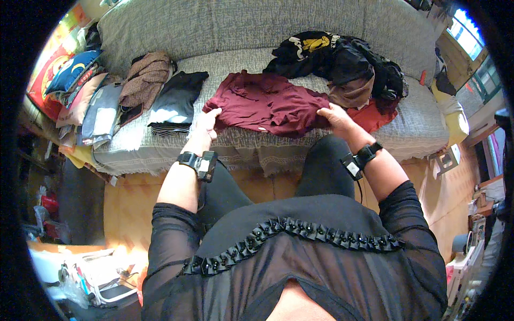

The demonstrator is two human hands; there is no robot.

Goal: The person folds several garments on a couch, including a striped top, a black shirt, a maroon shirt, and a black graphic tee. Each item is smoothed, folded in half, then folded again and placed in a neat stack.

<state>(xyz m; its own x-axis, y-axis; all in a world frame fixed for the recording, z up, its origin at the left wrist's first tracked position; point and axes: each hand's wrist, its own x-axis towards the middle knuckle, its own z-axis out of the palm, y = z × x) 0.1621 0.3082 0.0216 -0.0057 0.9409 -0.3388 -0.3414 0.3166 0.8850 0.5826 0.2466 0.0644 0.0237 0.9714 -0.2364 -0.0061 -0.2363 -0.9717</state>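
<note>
A maroon garment (269, 102) lies spread sideways on the seat of a sofa with a grey woven cover (237, 60). My left hand (207, 124) pinches its left end between thumb and fingers. At the garment's right end, my right hand (337, 117) grips the fabric in the same way. Left of my left hand rests a folded dark garment (178, 96) on top of striped cloth (170, 129). Behind and to the right is a loose heap of dark clothes (349, 60), with a red cloth (373, 115) at its front edge.
Farther left on the sofa are a brown patterned cloth (146, 78), a phone (131, 114), folded grey-blue clothing (102, 106) and a blue cushion (74, 72). A metal-framed object (108, 289) stands at the lower left. A blue-grey mug (461, 242) is at the lower right.
</note>
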